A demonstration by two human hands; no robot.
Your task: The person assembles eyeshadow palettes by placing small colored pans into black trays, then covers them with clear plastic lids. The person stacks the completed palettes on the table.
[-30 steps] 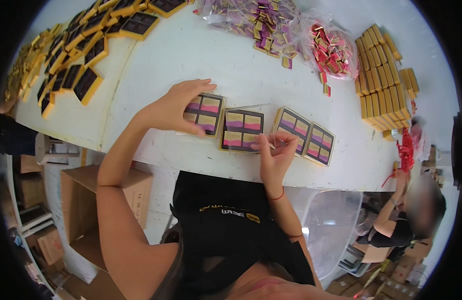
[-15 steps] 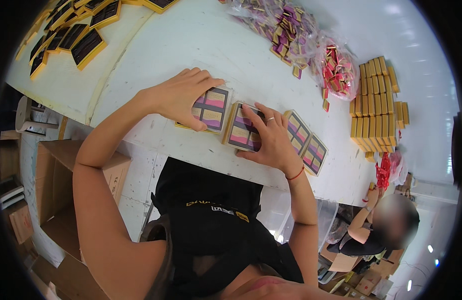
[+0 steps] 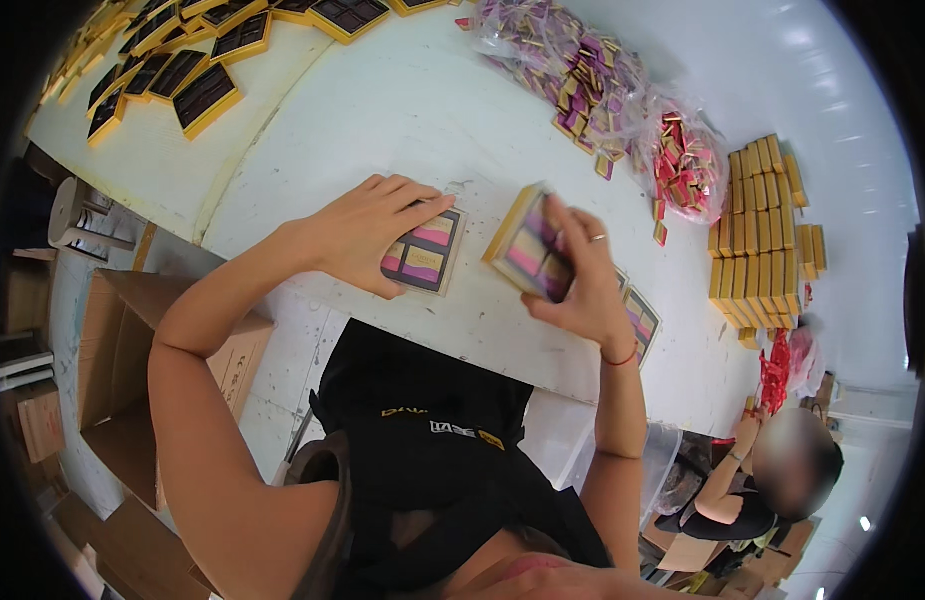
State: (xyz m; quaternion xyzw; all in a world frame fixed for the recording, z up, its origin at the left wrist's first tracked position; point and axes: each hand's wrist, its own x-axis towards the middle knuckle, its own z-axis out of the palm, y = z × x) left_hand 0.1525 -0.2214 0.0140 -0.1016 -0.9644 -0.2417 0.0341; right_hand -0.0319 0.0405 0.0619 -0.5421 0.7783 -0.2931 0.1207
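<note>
My left hand spans a flat gold box that lies on the table, its fingers on the far edge and its thumb near the close edge. Under the box's clear cover sit pink, purple and gold wrapped pieces in dark compartments. To the right, my right hand grips a similar gold box, which is tilted with its gold side turned to the left; it is slightly blurred. Partly hidden behind that hand, another filled box rests on the table.
Gold boxes with dark inserts crowd the far left. Beyond my hands lie clear bags of purple and red wrapped pieces. Stacked gold boxes stand at the right, near another person. A cardboard carton sits below left.
My right hand has picked its box up off the table and tilted it, moving to the right. The left hand stays around its box. The whole view has shifted slightly.
</note>
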